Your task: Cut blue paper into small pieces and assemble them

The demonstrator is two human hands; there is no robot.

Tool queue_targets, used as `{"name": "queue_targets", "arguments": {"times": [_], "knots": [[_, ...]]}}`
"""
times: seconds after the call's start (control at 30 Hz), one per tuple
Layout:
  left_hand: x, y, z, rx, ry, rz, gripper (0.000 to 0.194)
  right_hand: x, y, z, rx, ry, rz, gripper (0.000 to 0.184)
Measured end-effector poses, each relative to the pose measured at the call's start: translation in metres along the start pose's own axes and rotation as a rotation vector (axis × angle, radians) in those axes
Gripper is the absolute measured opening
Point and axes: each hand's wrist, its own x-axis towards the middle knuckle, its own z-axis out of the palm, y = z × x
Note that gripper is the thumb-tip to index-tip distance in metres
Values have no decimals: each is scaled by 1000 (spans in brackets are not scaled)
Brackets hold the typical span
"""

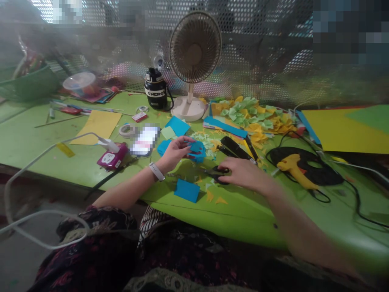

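Note:
My left hand (176, 152) pinches a cut piece of blue paper (197, 154) over the middle of the green table. More blue paper (163, 147) lies just behind that wrist. In my right hand (238, 170) is a pair of dark-handled scissors (217, 173), blades pointing left, below and right of the held paper and apart from it. A blue paper rectangle (187, 190) lies near the front edge. Behind my hands are a blue square (178, 125), a pale green square (168, 132) and small green paper scraps (205, 142).
A black stapler (234, 149) lies behind my right hand, with a heap of green and yellow paper pieces (255, 115) beyond. To the right is a yellow glue gun (293, 170). A phone (145, 140), purple plug adapter (112, 157), black bottle (155, 91) and fan (194, 48) also stand around.

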Motion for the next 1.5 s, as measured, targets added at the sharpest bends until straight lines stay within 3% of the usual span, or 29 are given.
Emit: {"name": "queue_targets", "arguments": {"times": [0.23,0.47,0.63,0.73,0.8,0.9,1.03,1.17,1.37,1.5], "knots": [[-3,-1,6,60,-28,57,36,-3,-19,5,-49,-32,-40,11],[-7,-7,12,225,12,175,31,-2,-10,-3,167,-164,-9,18],[-13,-8,16,384,64,287,28,-2,-22,1,559,170,42,42],[-15,-8,18,415,45,302,28,5,-35,10,710,307,87,43],[-15,-6,18,372,29,281,28,11,-39,13,761,339,85,36],[-12,-1,15,177,-16,130,31,17,-38,9,878,324,82,30],[-8,6,11,-75,-34,-28,40,20,-34,0,947,309,95,31],[-6,15,4,-186,-94,-127,39,22,-34,-3,981,355,93,34],[2,37,-19,-69,-196,-147,37,26,-32,-3,1024,370,110,36],[7,51,-32,106,-65,-25,30,28,-31,2,1035,300,96,35]]}}
